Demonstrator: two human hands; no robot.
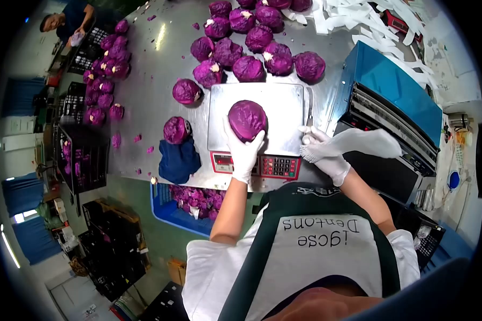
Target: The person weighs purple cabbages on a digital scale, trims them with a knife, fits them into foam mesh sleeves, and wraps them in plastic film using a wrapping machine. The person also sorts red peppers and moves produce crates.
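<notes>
My left hand (243, 148), in a white glove, is closed round the near side of a red cabbage (247, 119). That cabbage sits on the silver plate of a weighing scale (219, 101) with a red-framed keypad. My right hand (326, 155), also gloved, is closed on a white foam net sleeve (364, 143), which trails off to the right. By its fingertips, at the plate's right edge, lies a thin tool (310, 109) that looks like a knife; whether the fingers touch it I cannot tell.
Several red cabbages (248, 68) crowd the steel table (155, 64) beyond the scale. A blue wrapping machine (391, 91) stands right, white sleeves (348, 16) behind it. Left of the scale lies a dark blue cloth (179, 160). Below sits a blue crate (160, 211) of leaves. A co-worker (72, 21) stands far left.
</notes>
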